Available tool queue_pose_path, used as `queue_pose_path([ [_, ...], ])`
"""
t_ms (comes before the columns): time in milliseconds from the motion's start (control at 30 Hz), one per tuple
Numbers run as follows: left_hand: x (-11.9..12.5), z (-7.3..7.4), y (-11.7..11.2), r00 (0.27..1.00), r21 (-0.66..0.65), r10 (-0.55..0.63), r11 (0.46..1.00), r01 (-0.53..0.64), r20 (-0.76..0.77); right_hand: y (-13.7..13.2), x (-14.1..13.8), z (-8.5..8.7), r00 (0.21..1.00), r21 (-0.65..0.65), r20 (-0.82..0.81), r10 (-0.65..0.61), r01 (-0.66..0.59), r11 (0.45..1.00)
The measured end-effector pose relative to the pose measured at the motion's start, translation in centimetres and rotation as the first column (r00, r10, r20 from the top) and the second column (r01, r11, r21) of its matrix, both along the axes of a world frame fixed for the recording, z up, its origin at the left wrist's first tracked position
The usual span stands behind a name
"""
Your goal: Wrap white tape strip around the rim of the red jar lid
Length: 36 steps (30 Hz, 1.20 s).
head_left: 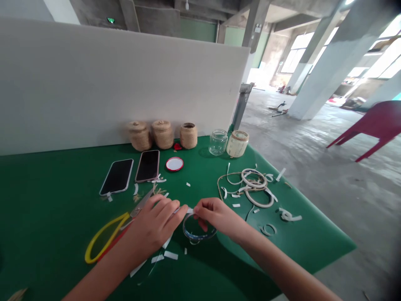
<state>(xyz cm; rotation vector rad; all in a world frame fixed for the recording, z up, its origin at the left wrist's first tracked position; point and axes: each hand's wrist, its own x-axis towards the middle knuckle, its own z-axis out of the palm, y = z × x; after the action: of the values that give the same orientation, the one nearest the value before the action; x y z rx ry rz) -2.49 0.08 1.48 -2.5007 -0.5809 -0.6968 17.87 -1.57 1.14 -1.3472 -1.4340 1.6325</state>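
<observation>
Both your hands meet over a tape ring at lower centre.

Your left hand (156, 223) and right hand (216, 217) pinch a white strip (188, 210) between fingertips, fingers closed on it, just above the tape ring (198, 234) on the green table (56, 209). Yellow-handled scissors (115, 230) lie touching your left hand; two phones (131, 173) sit further up, left of centre.

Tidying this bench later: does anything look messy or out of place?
Yes. White paper scraps litter the green table around both hands, and loose tape rings lie tangled with twine. A red lid sits off its jar.
</observation>
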Motion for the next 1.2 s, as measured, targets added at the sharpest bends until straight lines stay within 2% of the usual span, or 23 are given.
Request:
queue_pose_path([
  [133,-0.2,0.7,0.4,0.999,-0.02,-0.035,0.999,0.035,-0.041,-0.2,0.0,0.2,0.999,-0.002,-0.047,0.014,-0.014,1.0],
  [300,-0.5,2.8,0.9,0.987,-0.091,-0.074,0.994,0.062,-0.141,-0.3,0.2,0.6,0.999,0.088,-0.006,0.05,-0.05,0.995],
  [467,-0.4,3.9,1.0,0.982,-0.036,-0.099,0.995,0.095,-0.163,-0.2,0.6,1.2,0.995,0.127,0.101,0.025,-0.037,0.991],
  [633,0.0,3.9,0.8,0.981,-0.044,-0.1,0.995,0.094,-0.165,-0.5,0.8,1.9,0.974,0.184,0.225,0.006,-0.048,0.982],
  [867,0.2,2.9,0.7,0.983,-0.042,-0.096,0.995,0.09,-0.155,-0.3,1.0,1.8,0.972,0.167,0.219,0.082,-0.12,0.979],
  [1067,0.2,2.1,0.5,0.984,0.02,-0.101,0.994,0.105,-0.149,0.6,0.4,1.2,0.989,-0.044,-0.022,0.148,-0.149,0.988],
  [1200,0.1,1.7,0.4,0.986,0.037,-0.077,0.996,0.084,-0.149,0.8,0.2,1.0,0.994,-0.154,-0.077,0.073,-0.085,0.984],
])
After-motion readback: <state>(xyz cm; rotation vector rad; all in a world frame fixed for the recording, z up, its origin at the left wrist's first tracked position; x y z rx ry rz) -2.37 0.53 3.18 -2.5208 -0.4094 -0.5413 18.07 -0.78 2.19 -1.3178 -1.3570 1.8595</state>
